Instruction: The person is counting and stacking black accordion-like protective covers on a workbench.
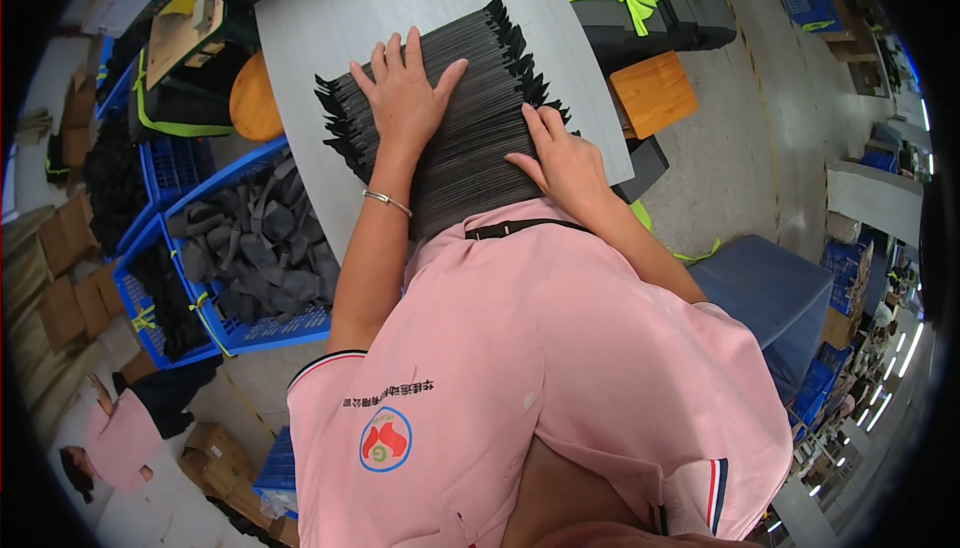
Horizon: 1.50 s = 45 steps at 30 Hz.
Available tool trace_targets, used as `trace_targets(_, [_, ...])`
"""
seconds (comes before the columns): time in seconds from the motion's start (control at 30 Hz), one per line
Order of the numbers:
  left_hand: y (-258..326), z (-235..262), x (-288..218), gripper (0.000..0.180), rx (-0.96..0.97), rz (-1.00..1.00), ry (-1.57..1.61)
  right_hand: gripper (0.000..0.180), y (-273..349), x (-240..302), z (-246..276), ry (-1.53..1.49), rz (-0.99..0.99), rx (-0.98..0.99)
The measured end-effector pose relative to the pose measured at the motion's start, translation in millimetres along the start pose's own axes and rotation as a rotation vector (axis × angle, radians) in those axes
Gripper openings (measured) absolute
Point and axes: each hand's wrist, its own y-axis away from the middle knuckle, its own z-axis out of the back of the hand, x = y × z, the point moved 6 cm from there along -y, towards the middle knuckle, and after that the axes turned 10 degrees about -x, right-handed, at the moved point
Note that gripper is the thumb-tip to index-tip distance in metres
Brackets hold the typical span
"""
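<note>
A long row of thin dark grey and black sheet-like pieces is packed tightly on the pale table, its near end against my body. Black pointed tabs stick out along both sides of the row. My left hand lies on top of the pieces, toward the left, fingers spread. At the row's right edge rests my right hand, thumb and fingers apart, the fingertips touching the tabbed side. What the pieces are exactly, I cannot tell.
Left of the table, a blue crate holds many grey pieces. A round wooden stool stands at the table's left edge, a wooden seat at its right. Black bundles with yellow-green ties lie beyond. Another person is at lower left.
</note>
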Motion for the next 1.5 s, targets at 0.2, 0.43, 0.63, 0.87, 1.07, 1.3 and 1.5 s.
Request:
trace_targets(0.2, [-1,1,-1,0.089,0.004,0.001,-0.008,0.056,-2,-1,6,-0.014,0.068,-0.105])
trace_targets(0.43, [-1,0,0,0.088,0.001,0.008,0.001,0.051,-3,-2,-5,0.047,0.157,-0.025])
trace_targets(0.63, [-1,1,0,0.088,0.000,0.007,-0.002,0.051,2,1,-8,0.089,0.190,-0.053])
trace_targets(0.87, [-1,2,-1,0.088,-0.003,0.006,0.002,0.069,-8,4,1,0.003,0.135,-0.073])
trace_targets(1.07, [-1,0,0,0.087,0.005,0.012,0.007,0.072,-13,7,-2,0.035,0.107,-0.032])
trace_targets(1.3, [-1,1,0,0.088,0.003,0.014,0.005,0.067,-14,7,0,0.006,0.096,-0.036])
trace_targets(1.5, [0,1,0,0.088,0.004,0.012,-0.001,0.065,-14,8,1,0.000,0.108,-0.050])
